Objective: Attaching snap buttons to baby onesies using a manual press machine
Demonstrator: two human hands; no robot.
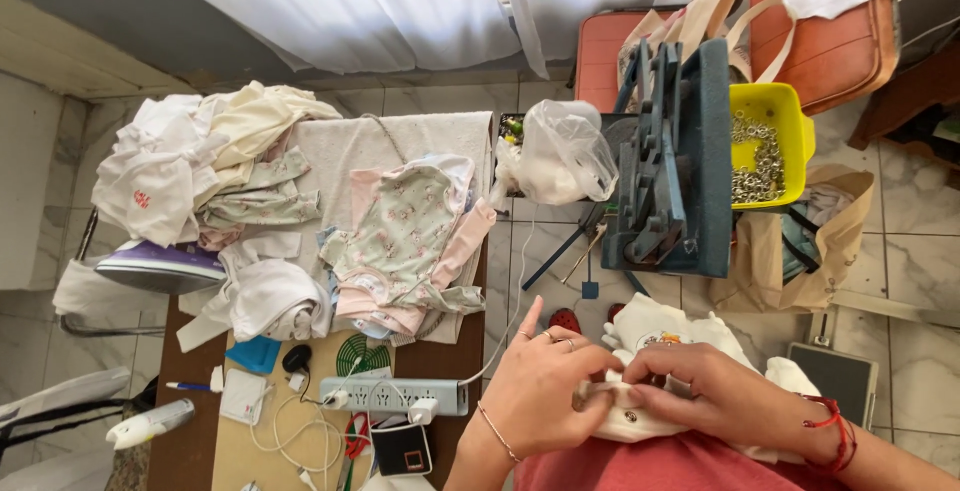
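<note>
Both my hands are down in my lap right now — the left hand (540, 391) and the right hand (705, 391) are close together, fingers pinched on a small white cotton baby garment (660, 351) along a folded edge where I can see a couple of little metal snap studs. So the piece sits right on my knees, gripped from both sides, and I'd guess at least a snap or two is already on this one, though how many it still needs I can't tell from here. Just past it stands the blue-grey metal hand press (672, 161), with the yellow plastic tub of silver snap rings (765, 146) beside it — still plenty in there. Over on the table to the left, a floral pink-trimmed baby bodysuit (410, 241) lies on a stack, with a heap of white and cream clothes (200, 166) behind it — looks like a fair bit left, honestly.
</note>
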